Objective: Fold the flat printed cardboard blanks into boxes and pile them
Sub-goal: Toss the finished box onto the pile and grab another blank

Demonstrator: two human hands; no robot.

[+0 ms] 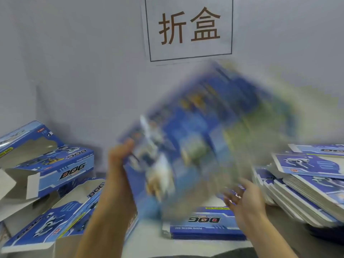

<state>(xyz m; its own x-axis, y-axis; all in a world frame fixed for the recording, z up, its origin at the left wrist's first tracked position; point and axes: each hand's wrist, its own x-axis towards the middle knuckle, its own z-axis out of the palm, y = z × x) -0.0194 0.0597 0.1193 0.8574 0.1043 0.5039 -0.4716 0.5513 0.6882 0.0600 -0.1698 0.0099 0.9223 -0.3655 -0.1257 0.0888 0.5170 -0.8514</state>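
Done: several folded blue printed cardboard boxes (55,164) piled left.
Left: tall stack of flat blanks (307,190).
Fingers: my left hand (121,155) grasps the blurred blue blank (195,136); right hand (245,200) released.

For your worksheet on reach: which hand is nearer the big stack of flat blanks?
Right. The right hand hovers just beside the stack of flat blanks; the left hand is across the blurred box.

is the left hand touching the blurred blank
Touching. The head view shows the left hand with fingers curled over the left edge of the blurred blank, no gap between them.
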